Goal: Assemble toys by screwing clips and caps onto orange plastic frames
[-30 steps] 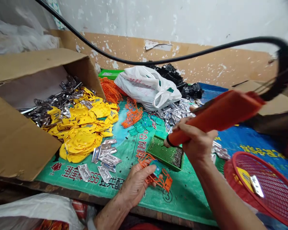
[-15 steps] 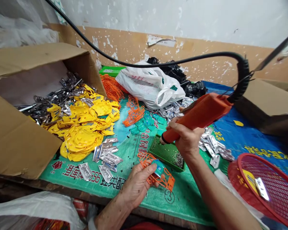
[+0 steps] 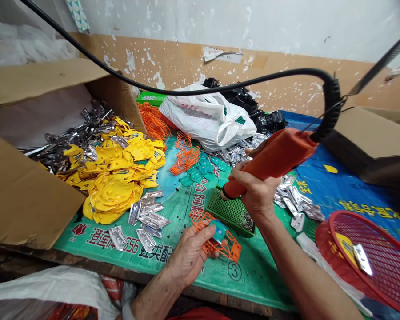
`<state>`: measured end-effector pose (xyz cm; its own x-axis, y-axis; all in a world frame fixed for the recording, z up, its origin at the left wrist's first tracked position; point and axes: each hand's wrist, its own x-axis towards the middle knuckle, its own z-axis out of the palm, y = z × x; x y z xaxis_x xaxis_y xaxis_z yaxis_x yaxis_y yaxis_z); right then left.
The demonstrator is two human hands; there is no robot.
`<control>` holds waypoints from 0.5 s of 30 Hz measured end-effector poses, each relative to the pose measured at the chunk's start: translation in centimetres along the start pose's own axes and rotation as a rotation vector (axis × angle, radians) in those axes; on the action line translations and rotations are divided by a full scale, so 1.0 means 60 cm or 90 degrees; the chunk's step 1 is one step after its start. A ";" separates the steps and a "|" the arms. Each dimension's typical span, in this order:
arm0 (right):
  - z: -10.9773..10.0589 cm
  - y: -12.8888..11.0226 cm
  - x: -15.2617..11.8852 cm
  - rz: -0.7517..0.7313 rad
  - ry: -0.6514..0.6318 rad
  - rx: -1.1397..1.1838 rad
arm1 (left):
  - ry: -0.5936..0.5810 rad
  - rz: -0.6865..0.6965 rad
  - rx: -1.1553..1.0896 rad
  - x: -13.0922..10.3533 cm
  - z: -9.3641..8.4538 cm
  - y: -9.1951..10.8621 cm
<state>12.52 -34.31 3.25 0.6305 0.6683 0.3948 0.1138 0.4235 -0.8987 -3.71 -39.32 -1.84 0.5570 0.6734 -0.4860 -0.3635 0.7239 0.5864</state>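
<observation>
My left hand (image 3: pixel 193 249) grips an orange plastic frame (image 3: pixel 232 250) with a teal piece (image 3: pixel 219 231) on it, the thumb pressed on top. Wrapped round a red-orange power screwdriver (image 3: pixel 276 160) is my right hand (image 3: pixel 258 191). The tool's tip points down over a green perforated tray (image 3: pixel 230 213) with small screws (image 3: pixel 248 222) at its right end; whether the tip touches the tray I cannot tell. Teal pieces (image 3: pixel 200 169) and orange frames (image 3: pixel 185 155) lie behind the tray.
An open cardboard box (image 3: pixel 30 191) at left spills yellow pieces (image 3: pixel 113 191) and metal parts. Silver plates (image 3: pixel 150 218) lie beside them. A white bag (image 3: pixel 206 115) is at the back, a red basket (image 3: pixel 380 262) at right. A black cable (image 3: pixel 220 90) arches overhead.
The view has shifted slightly. Both hands keep their holds, and the tool's tip remains over the tray with hardly any movement.
</observation>
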 end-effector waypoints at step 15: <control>0.001 -0.011 0.005 0.011 0.012 -0.003 | 0.023 0.017 -0.008 0.004 -0.002 -0.001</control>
<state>12.59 -34.36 3.95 0.6468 0.6636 0.3759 0.1061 0.4099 -0.9060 -3.63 -39.22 -2.06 0.5198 0.6973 -0.4935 -0.3874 0.7073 0.5913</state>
